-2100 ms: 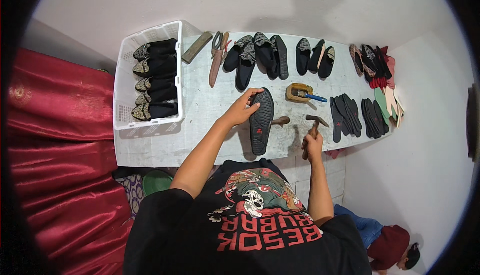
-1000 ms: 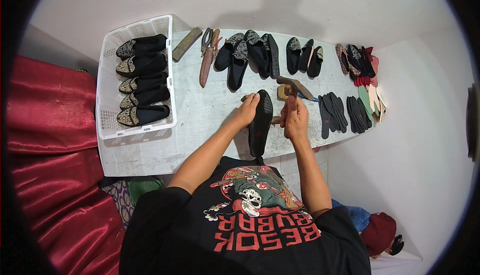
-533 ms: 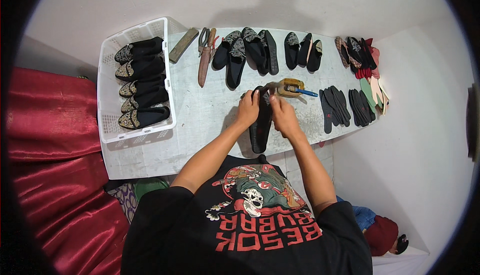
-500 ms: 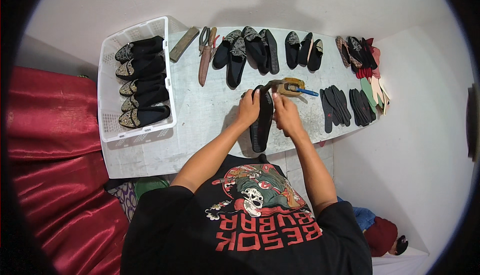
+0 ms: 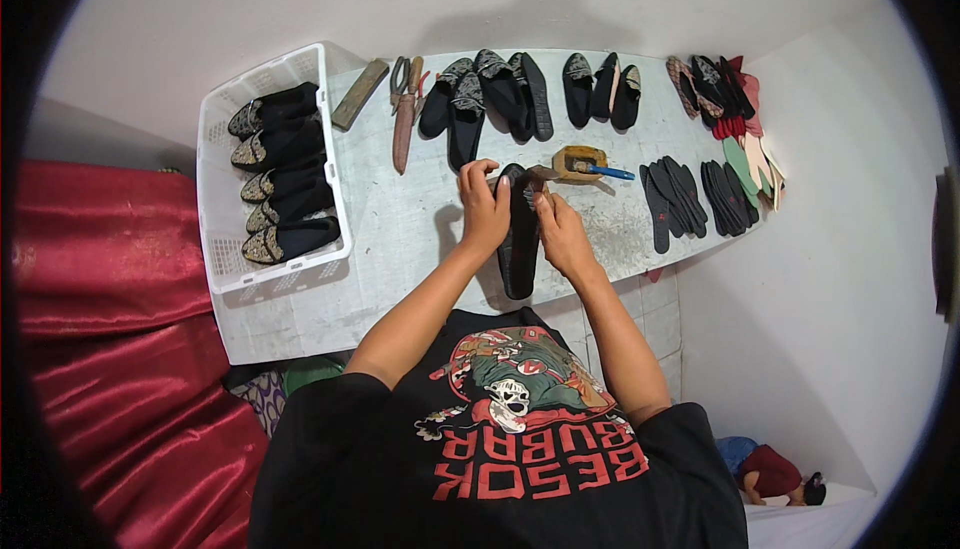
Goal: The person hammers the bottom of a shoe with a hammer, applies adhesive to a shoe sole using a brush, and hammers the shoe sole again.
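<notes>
A black shoe (image 5: 518, 249) is held upright above the table's near edge, its dark sole side facing the right. My left hand (image 5: 485, 211) grips its left side near the upper end, thumb against the shoe and fingers bent behind it. My right hand (image 5: 565, 234) is closed round a hammer (image 5: 541, 173), whose dark metal head lies at the shoe's upper right edge. Most of the handle is hidden in the fist. Just beyond the hammer sits a yellow container (image 5: 572, 175) with a blue-handled brush (image 5: 612, 172) resting across it.
At the left, a white plastic basket (image 5: 347, 219) holds several patterned black shoes. A wooden block (image 5: 360, 94), pliers (image 5: 400, 74), a sheathed knife (image 5: 404, 134) and more shoes (image 5: 465, 119) line the table's back. Dark insoles (image 5: 675, 204) lie at the right. A person (image 5: 770, 474) is at lower right.
The hammer head has moved slightly down and right, against the shoe's upper edge. My left fingers have lifted and spread a little at the shoe's left side.
</notes>
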A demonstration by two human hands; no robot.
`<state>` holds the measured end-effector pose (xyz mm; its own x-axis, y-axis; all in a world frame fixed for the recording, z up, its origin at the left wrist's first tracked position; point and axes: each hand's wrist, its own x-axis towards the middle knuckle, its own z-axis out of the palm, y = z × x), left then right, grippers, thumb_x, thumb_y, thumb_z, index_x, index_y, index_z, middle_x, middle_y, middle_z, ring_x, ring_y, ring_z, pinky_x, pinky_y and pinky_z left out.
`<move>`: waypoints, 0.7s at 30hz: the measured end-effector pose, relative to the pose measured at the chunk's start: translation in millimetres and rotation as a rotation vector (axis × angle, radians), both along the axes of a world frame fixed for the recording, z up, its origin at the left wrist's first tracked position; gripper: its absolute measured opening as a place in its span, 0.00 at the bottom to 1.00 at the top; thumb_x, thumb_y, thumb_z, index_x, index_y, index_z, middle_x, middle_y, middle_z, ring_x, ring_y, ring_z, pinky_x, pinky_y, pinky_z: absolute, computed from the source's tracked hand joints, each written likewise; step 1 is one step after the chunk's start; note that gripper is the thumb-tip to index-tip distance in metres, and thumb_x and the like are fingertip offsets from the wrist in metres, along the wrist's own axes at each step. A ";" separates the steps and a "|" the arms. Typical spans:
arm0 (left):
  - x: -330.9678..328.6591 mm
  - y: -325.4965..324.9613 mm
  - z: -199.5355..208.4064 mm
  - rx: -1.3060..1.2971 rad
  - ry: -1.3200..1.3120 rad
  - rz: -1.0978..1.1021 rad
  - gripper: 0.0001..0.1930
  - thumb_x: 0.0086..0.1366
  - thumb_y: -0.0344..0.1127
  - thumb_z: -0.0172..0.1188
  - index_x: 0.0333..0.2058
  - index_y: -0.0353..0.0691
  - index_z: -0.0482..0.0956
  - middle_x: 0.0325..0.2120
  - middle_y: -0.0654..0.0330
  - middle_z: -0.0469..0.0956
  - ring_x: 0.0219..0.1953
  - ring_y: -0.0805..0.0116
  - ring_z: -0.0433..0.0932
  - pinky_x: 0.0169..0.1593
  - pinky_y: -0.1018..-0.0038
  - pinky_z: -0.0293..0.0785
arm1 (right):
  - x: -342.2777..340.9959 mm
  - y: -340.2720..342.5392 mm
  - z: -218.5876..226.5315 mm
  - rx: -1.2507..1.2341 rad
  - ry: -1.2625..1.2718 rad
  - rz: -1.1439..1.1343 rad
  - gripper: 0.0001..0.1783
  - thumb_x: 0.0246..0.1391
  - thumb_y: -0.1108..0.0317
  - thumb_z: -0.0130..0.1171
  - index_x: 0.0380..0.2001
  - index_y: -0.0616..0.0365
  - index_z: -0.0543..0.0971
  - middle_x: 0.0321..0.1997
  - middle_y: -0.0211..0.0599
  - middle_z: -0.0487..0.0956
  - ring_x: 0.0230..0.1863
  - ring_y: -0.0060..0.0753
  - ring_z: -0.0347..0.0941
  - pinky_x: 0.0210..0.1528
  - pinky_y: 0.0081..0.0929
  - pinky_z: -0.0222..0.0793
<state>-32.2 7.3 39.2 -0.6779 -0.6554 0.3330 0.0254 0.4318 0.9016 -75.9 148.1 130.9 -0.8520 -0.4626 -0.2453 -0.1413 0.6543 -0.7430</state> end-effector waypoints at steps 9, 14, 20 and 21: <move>26.4 -13.1 32.3 -0.240 -0.132 -0.358 0.36 0.54 0.36 0.70 0.63 0.42 0.68 0.58 0.56 0.70 0.62 0.53 0.65 0.65 0.58 0.54 | -6.1 6.9 0.7 -0.155 -0.078 -0.018 0.28 0.74 0.47 0.45 0.34 0.65 0.75 0.20 0.40 0.72 0.21 0.34 0.68 0.26 0.35 0.63; 23.9 -15.3 34.1 -0.361 -0.217 -0.390 0.34 0.54 0.39 0.70 0.61 0.50 0.74 0.56 0.58 0.69 0.62 0.55 0.64 0.65 0.55 0.51 | -3.5 20.8 8.9 -0.258 -0.110 -0.069 0.29 0.73 0.47 0.47 0.34 0.66 0.76 0.16 0.37 0.72 0.19 0.29 0.70 0.24 0.33 0.64; 22.5 -23.0 30.2 -0.414 -0.213 -0.398 0.28 0.63 0.39 0.63 0.63 0.51 0.75 0.56 0.60 0.69 0.63 0.59 0.63 0.64 0.53 0.46 | 12.4 32.2 12.7 -0.470 -0.161 -0.160 0.27 0.75 0.46 0.46 0.31 0.59 0.73 0.13 0.23 0.66 0.13 0.18 0.62 0.16 0.25 0.56; 21.3 -21.5 28.8 -0.424 -0.202 -0.400 0.27 0.65 0.38 0.62 0.64 0.51 0.74 0.55 0.61 0.70 0.62 0.60 0.64 0.63 0.55 0.47 | 15.9 32.6 16.1 -0.471 -0.149 -0.189 0.25 0.74 0.49 0.47 0.35 0.61 0.76 0.13 0.22 0.65 0.13 0.15 0.61 0.15 0.23 0.55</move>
<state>-10.9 -14.2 68.0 -0.9207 -0.1759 0.3484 0.1062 0.7461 0.6573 -60.0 180.7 147.0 -0.9028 -0.3937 -0.1729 0.0765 0.2486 -0.9656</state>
